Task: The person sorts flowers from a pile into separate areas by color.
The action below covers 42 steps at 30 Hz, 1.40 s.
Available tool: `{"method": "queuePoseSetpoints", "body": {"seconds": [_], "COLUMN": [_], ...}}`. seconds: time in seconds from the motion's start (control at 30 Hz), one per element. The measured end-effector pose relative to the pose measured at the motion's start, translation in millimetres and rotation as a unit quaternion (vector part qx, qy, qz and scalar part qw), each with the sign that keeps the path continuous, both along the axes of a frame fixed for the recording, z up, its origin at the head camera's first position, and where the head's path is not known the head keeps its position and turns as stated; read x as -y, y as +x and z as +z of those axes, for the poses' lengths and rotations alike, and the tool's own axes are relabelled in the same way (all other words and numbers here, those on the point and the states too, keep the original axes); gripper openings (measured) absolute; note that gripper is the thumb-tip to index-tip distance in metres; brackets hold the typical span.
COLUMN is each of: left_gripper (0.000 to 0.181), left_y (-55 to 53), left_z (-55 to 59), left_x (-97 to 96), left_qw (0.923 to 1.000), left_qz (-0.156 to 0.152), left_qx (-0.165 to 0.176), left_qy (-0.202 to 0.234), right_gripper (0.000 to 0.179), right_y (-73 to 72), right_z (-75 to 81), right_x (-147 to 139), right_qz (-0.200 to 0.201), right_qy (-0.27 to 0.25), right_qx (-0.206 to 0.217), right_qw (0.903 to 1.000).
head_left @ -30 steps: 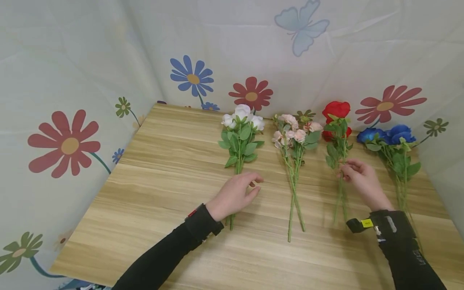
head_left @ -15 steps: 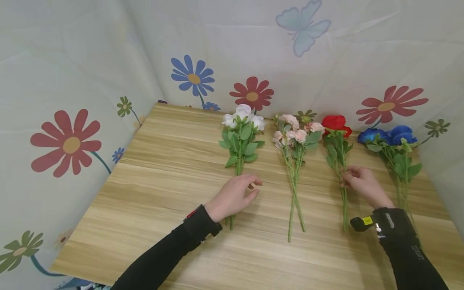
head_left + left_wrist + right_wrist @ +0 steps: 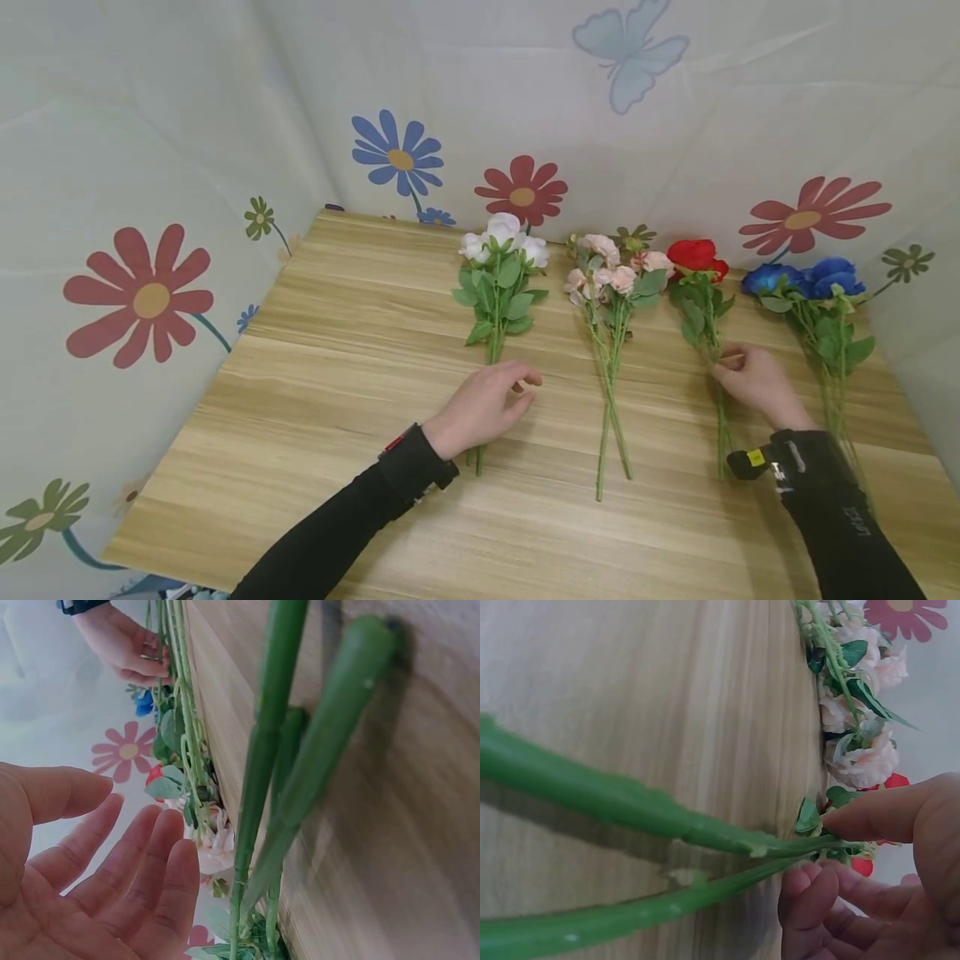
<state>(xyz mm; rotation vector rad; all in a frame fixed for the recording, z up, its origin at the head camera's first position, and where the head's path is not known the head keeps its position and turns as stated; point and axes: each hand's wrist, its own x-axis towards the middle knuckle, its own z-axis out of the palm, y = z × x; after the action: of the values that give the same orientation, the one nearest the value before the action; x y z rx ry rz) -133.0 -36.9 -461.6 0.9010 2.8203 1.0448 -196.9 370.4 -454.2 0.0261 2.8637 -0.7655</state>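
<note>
My right hand (image 3: 753, 385) pinches the green stems of the red flowers (image 3: 696, 257) between thumb and fingers, just below their leaves. In the right wrist view, two thick stems (image 3: 622, 799) run from the pinch toward the camera, close over the wood. My left hand (image 3: 482, 407) hovers over the lower stems of the white flowers (image 3: 501, 242), fingers loosely bent and holding nothing. The left wrist view shows that hand (image 3: 112, 877) beside the green stems (image 3: 259, 765), apart from them. Part of the white flowers' stems is hidden under the left hand.
Pink flowers (image 3: 611, 275) with crossed stems lie between the two hands. Blue flowers (image 3: 825, 277) lie at the far right, their stems partly behind the right wrist. The wooden table (image 3: 315, 375) meets a patterned cloth wall (image 3: 465, 83) at the back and left.
The red flower heads have come down toward the table and now sit close beside the pink ones. My right hand has moved slightly toward me with the stems. The left hand stays nearly still.
</note>
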Motion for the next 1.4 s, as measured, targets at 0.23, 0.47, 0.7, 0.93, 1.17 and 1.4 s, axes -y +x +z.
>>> {"method": "queuePoseSetpoints", "body": {"seconds": [0.23,0.47,0.7,0.93,1.17,1.4], "left_gripper": [0.023,0.023,0.023,0.023,0.023,0.025], "left_y": [-0.2,-0.2,0.5,-1.5,-2.3,-4.3], "left_z": [0.2,-0.8,-2.4,-6.7,-5.0,-2.5], "left_x": [2.2,3.8,4.7,6.9,9.6,14.8], "left_qw": [1.0000,0.9999,0.9999,0.9998,0.9998,0.9993], "left_qz": [0.003,0.004,0.003,0.013,0.018,0.027], "left_qx": [0.007,0.012,0.011,0.015,0.006,0.024], "left_qy": [0.001,0.002,0.007,0.007,0.008,0.003], "right_gripper": [0.058,0.060,0.065,0.065,0.065,0.066], "right_y": [1.8,3.7,8.7,12.7,9.1,10.6], "right_z": [0.1,-2.9,-3.4,-4.7,-7.8,-5.6], "right_x": [2,1,-1,0,3,2], "right_qz": [0.000,0.008,-0.003,-0.008,0.002,-0.009], "right_qy": [0.020,0.030,0.045,0.042,0.040,0.042], "right_qx": [-0.012,0.007,0.017,0.015,-0.002,0.003], "right_qw": [0.9997,0.9995,0.9988,0.9990,0.9992,0.9991]}}
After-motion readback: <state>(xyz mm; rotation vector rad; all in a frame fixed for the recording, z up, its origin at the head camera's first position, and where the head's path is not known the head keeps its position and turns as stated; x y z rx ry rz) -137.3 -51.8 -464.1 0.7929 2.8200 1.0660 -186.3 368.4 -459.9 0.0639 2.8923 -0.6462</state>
